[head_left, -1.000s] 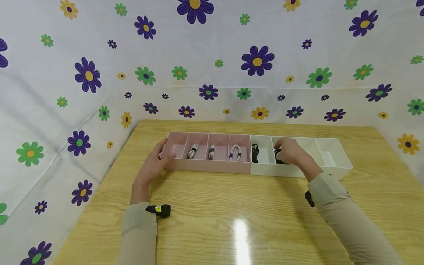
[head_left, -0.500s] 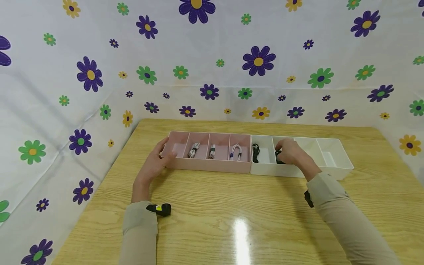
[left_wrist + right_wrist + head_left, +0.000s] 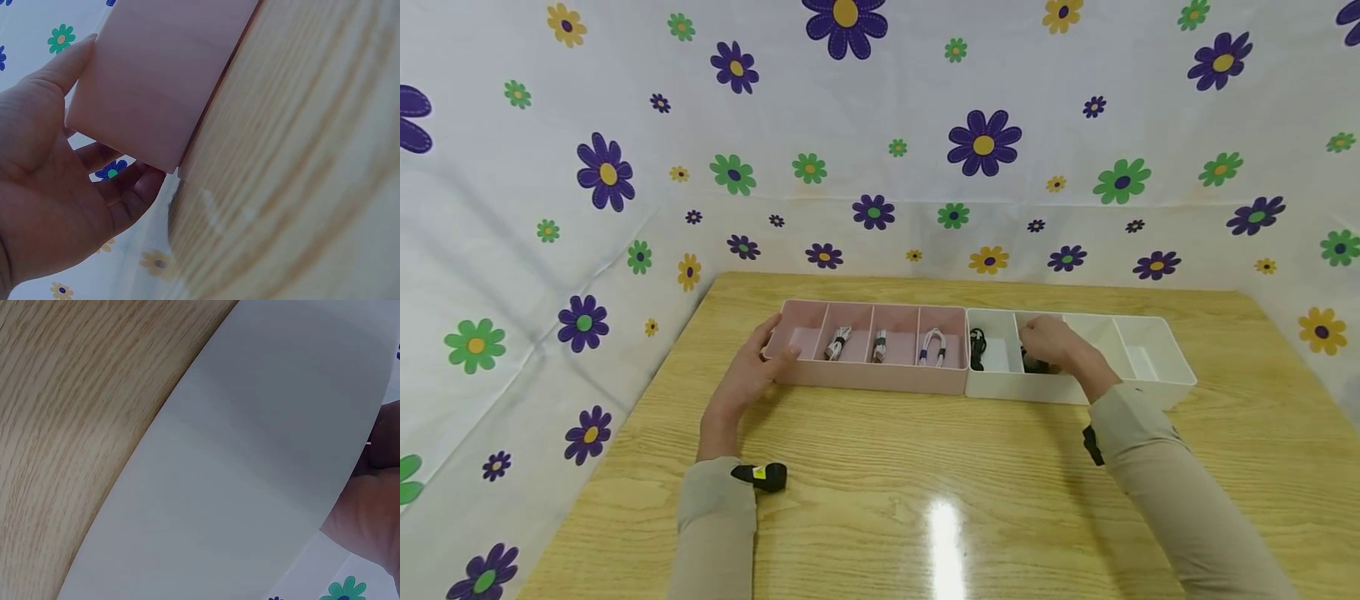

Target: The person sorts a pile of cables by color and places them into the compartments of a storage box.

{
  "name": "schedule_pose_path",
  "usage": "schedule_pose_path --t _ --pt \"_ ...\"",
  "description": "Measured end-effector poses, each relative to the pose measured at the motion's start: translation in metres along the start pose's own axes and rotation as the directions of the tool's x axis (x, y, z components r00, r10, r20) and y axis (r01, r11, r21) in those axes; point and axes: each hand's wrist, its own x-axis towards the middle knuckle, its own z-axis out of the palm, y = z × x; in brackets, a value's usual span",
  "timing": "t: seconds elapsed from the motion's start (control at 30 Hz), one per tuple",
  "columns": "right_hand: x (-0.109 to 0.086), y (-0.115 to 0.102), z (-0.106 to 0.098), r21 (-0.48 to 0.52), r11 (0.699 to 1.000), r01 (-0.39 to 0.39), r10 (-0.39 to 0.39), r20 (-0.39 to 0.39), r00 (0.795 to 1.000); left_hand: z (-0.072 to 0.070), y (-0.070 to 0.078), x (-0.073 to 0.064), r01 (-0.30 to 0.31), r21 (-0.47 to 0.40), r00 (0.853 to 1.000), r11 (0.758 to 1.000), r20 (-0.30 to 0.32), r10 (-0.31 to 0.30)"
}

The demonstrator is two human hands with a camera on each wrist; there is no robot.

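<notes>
My left hand (image 3: 747, 377) grips the left end of a pink divided box (image 3: 868, 376). In the left wrist view its thumb lies at the rim and its other fingers curl round the end wall. My right hand (image 3: 1054, 343) reaches into the second compartment from the left of a white divided box (image 3: 1022, 386). It holds a black bundled cable (image 3: 1034, 364) low in that compartment. The right fingertips are hidden below the rim, and the white wall (image 3: 231, 450) blocks most of the right wrist view.
Both boxes stand end to end on the wooden table (image 3: 850, 483). Bundled white cables (image 3: 838, 343) lie in three pink compartments. Another black cable (image 3: 977, 348) sits in the leftmost white compartment. A flowered cloth (image 3: 917, 108) hangs behind and at the sides.
My right hand has tilted slightly inside the white compartment, and more of the black cable shows beneath it. The left hand stays at the pink box's end. The head view has shifted a little.
</notes>
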Motion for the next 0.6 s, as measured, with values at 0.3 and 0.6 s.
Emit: schedule_pose_path --t 0.3,0.6 --pt "-0.0037 -0.0039 0.0008 0.259 0.962 -0.089 0.066 0.096 0.993 0.0016 -0.0019 0.0003 -0.001 -0.006 1.000 1.000 0.005 0.001" --pt "-0.0044 -0.0009 0.0005 0.355 0.930 -0.093 0.048 0.132 0.990 0.0000 -0.0012 0.0002 -0.045 -0.024 0.999 0.999 0.016 0.046"
